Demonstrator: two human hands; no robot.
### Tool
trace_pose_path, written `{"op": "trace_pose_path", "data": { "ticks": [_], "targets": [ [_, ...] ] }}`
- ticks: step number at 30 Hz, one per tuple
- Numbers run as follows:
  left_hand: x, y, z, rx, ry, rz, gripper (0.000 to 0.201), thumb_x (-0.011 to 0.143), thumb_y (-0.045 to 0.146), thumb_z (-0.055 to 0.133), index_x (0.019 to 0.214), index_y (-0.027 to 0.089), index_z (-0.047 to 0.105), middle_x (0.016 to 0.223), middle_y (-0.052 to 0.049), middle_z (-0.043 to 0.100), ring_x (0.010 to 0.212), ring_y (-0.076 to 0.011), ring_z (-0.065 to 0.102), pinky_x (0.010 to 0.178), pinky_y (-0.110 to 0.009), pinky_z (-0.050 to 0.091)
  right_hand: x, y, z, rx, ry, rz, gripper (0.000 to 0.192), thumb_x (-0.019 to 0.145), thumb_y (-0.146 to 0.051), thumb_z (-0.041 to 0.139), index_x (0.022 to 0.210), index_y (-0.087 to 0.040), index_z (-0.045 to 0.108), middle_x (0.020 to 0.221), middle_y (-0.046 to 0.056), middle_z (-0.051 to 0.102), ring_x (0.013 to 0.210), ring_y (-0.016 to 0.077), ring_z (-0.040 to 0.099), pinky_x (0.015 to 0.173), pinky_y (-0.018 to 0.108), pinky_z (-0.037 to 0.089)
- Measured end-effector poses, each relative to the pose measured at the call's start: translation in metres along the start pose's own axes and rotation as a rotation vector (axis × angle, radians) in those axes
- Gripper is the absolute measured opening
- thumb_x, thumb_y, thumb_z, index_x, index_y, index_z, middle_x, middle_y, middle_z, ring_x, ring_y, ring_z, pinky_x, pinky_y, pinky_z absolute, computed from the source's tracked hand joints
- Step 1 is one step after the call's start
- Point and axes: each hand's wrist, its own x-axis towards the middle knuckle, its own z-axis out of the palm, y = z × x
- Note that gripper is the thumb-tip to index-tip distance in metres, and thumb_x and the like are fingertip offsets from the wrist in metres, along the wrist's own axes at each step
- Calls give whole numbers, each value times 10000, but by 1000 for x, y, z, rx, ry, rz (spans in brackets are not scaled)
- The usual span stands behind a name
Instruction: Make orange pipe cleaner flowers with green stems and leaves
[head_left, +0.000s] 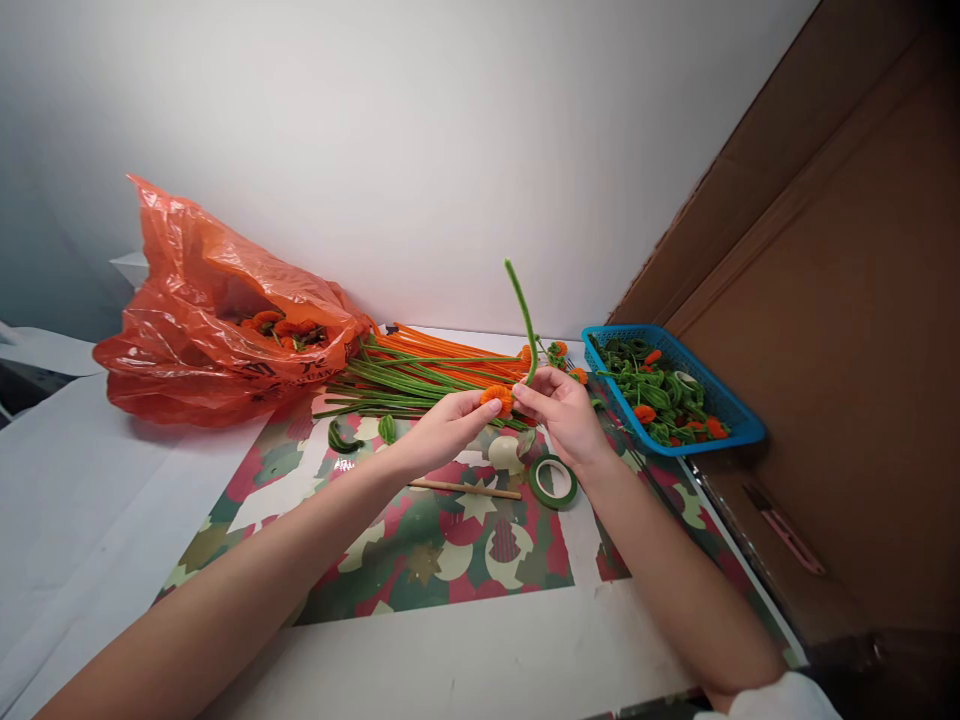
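At the centre of the frame, the left hand (450,425) pinches a small orange pompom (496,397) between thumb and fingertips. The right hand (562,408), touching it, closes around a green pipe cleaner (523,315) that stands upright. Below lies a tape roll (553,481); a blue basket (739,415) sits at right, an orange bag (195,300) at left.

Before you spreads a white table (90,520), and you see a red, green and cream patterned paper mat (442,550) lying flat on it. On the mat rest a thin wooden stick (465,488) and a green tape roll (553,481). At the back lie a crumpled orange plastic bag (202,320), a bundle of orange and green pipe cleaners (427,365) and, to the right, a blue plastic basket (739,412).
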Motion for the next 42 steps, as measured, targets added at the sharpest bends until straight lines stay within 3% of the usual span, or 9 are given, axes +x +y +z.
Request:
{"op": "trace_pose_path", "data": {
  "ticks": [11,17,20,30,42],
  "targets": [
    [-1,-1,0,121,-2,101,357,905,508,451,807,176,540,625,49,356,532,-101,299,486,-225,283,-1,1,-1,-52,-36,-34,384,461,-379,892,581,-186,583,581,-47,626,558,99,601,638,271,561],
    [-2,4,-5,500,89,123,253,893,363,481,710,190,482,619,39,415,553,-115,353,522,-233,274,0,3,0,-136,-46,-80,394,454,-415,889,559,-193,582,564,-26,632,553,132,613,592,290,545],
    [-3,5,-6,584,110,114,242,877,316,483,669,193,465,593,42,413,543,-118,354,522,-237,266,-1,6,2,-160,-38,-86,402,439,-418,893,549,-199,574,550,-23,629,540,144,614,570,294,539],
    [-2,1,-3,332,10,48,296,887,431,461,820,163,567,649,41,408,550,-109,363,500,-229,278,-1,7,1,-112,-35,-29,404,460,-401,889,553,-194,555,554,-33,637,530,128,614,566,282,538],
    [0,2,-6,231,-58,-6,341,874,487,462,751,172,507,639,40,409,534,-98,357,490,-223,278,4,6,-3,-69,-20,40,403,405,-338,908,596,-180,591,578,-50,641,524,97,594,573,249,533]
  ]
}}
